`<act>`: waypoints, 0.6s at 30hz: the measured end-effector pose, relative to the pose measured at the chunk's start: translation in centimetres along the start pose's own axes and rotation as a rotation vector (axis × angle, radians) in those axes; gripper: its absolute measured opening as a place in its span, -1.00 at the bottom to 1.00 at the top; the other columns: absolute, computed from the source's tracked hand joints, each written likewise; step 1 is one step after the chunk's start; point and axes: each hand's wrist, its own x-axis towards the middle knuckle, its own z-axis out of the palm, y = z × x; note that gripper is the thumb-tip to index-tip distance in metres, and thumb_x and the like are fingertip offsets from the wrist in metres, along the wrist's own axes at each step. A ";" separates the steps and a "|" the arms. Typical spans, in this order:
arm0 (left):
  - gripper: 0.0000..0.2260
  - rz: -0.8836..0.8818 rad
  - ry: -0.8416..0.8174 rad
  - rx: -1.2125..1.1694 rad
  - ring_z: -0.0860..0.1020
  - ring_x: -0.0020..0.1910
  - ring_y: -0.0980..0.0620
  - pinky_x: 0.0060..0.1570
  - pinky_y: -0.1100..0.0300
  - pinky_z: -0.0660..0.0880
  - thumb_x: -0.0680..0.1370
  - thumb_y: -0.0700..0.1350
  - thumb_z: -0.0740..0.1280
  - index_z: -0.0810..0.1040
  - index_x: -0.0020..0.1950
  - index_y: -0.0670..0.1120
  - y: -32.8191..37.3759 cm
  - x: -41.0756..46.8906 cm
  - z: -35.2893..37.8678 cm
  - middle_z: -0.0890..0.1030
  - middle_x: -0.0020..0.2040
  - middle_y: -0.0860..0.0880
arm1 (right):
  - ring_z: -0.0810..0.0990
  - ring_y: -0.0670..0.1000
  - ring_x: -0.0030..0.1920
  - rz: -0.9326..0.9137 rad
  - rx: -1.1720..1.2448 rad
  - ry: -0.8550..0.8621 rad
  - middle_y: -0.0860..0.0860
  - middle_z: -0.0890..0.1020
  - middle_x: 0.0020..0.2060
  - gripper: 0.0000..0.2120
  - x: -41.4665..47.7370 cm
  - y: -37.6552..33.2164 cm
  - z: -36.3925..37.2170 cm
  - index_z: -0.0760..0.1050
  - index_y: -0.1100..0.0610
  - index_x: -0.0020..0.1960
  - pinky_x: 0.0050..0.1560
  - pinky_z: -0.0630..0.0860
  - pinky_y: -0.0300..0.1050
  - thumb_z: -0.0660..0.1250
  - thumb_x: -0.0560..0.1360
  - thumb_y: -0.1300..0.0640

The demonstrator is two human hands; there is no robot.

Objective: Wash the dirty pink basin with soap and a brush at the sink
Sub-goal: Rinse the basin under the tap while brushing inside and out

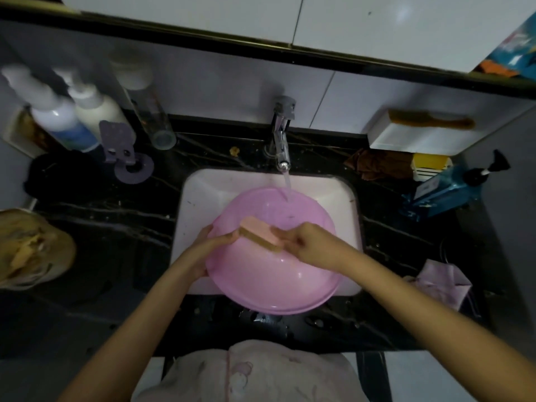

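Head cam, steep downward, close over sink [200,187], facing wall.

One pink basin [275,280], one scrub brush [261,235], one tap [281,140], two white bottles [55,117] [98,107], two hands [211,242] [301,242]

I see a round pink plastic basin [275,274] sitting tilted in the white rectangular sink [203,195], its near rim overhanging the black bench [116,227]. A stream of water [287,187] lands on its far inner wall. My left hand [207,250] grips its left rim. Above its bowl, my right hand [301,242] pinches an oblong pink-backed brush with tan bristles [259,233], bristles facing me.
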 end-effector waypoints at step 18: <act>-0.34 0.076 0.012 -0.053 0.46 0.08 0.01 -0.10 0.15 0.42 0.48 -0.06 0.39 0.13 0.50 0.01 -1.5 1.3 0.3 0.42 0.28 0.01 | 0.55 0.22 0.07 0.211 -0.127 0.040 0.18 0.57 0.10 -0.55 -5.6 -6.0 3.4 0.16 -0.02 0.51 0.07 0.48 0.03 0.05 0.63 0.10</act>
